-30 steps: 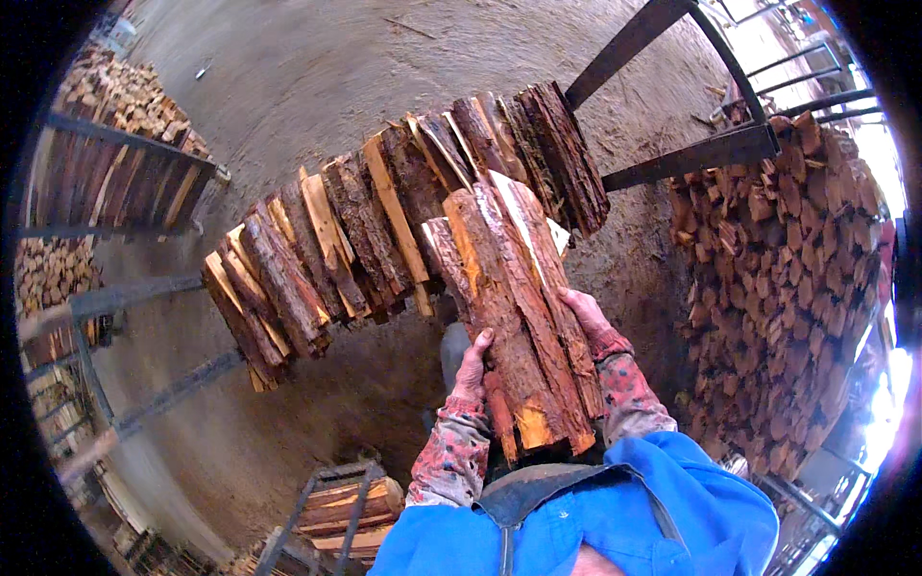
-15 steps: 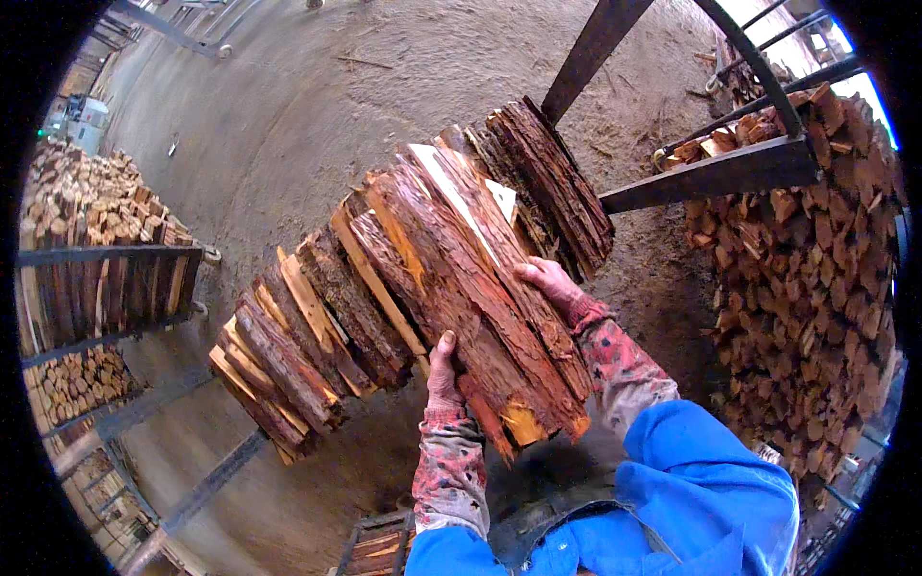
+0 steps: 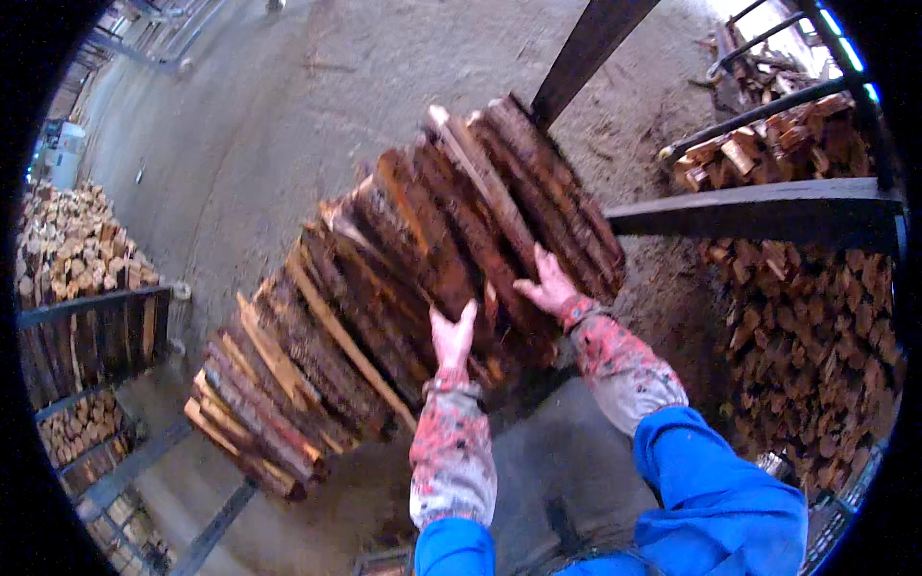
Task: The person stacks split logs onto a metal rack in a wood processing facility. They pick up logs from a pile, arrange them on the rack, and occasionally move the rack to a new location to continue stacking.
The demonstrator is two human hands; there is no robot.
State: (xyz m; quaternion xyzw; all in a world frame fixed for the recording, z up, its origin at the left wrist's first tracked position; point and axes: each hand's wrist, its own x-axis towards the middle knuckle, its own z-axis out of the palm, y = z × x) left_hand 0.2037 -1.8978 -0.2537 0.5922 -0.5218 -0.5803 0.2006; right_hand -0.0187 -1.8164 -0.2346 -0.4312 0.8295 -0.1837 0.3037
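Observation:
A row of bark-covered split logs runs slantwise across the middle, packed side by side. My left hand is over the near ends of the logs, its thumb and fingers apart. Farther right, my right hand lies against the near part of a pale-edged split log, fingers spread. Neither hand is wrapped round a piece. Between the hands the near log ends are dark and blurred, so exact contact is hard to make out.
Dark metal bars of a rack reach in from the right, by the row's far end. A tall stack of firewood stands at the right. Another racked wood stack is at the left. Dirty concrete floor lies beyond.
The several split logs I held between both hands now lie in the row. Both hands have opened and let go. My view has shifted slightly.

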